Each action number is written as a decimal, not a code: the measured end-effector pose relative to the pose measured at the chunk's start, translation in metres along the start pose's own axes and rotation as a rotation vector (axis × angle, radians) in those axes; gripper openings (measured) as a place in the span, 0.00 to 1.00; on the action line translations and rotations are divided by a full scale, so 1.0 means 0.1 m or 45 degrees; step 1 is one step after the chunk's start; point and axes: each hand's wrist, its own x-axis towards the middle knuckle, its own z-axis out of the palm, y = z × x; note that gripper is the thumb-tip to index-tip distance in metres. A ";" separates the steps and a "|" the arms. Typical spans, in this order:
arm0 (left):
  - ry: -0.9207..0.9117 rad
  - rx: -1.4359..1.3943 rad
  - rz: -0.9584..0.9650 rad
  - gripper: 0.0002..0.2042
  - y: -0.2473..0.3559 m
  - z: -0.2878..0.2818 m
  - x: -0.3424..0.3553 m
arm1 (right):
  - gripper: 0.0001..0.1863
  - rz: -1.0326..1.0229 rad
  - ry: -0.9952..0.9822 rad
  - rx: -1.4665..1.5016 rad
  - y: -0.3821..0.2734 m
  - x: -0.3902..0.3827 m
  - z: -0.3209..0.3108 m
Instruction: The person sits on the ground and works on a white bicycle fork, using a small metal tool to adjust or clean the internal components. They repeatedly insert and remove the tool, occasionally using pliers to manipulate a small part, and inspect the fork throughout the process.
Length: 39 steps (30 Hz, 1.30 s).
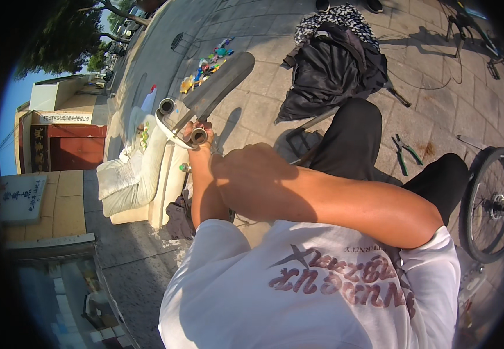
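My left hand [203, 129] grips one tube of a bicycle fork's lower legs. The fork part [167, 107] has two open round tube ends, a pale arch joining them, and a long dark mudguard [223, 84] pointing away. My right hand [255, 174] crosses over the left forearm, its back toward me and its fingers curled under; what they hold, if anything, is hidden. Beyond the left forearm, level with the right hand, shows a small green-and-silver piece [185, 167]; whether it is held cannot be made out.
Green-handled pliers [406, 153] and a coil spring [399, 97] lie on the paving. A bicycle wheel [494, 203] is at the right. Black cloth [330, 72] lies ahead; a cushioned seat [138, 174] stands left. Colourful small items [208, 67] lie beyond the mudguard; a bicycle [473, 29] is far right.
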 end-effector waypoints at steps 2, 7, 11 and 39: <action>0.003 -0.006 0.000 0.07 0.02 -0.05 0.04 | 0.14 0.079 -0.055 0.006 -0.01 0.02 -0.01; 0.074 -0.103 0.018 0.08 0.03 -0.13 0.09 | 0.15 0.151 -0.010 0.018 0.00 0.07 -0.02; 0.179 -0.010 0.011 0.10 -0.05 -0.12 0.03 | 0.15 0.145 -0.008 -0.019 0.04 0.11 -0.04; 0.045 -0.048 -0.069 0.07 -0.19 -0.11 -0.03 | 0.10 0.071 -0.055 -0.024 -0.18 0.10 0.11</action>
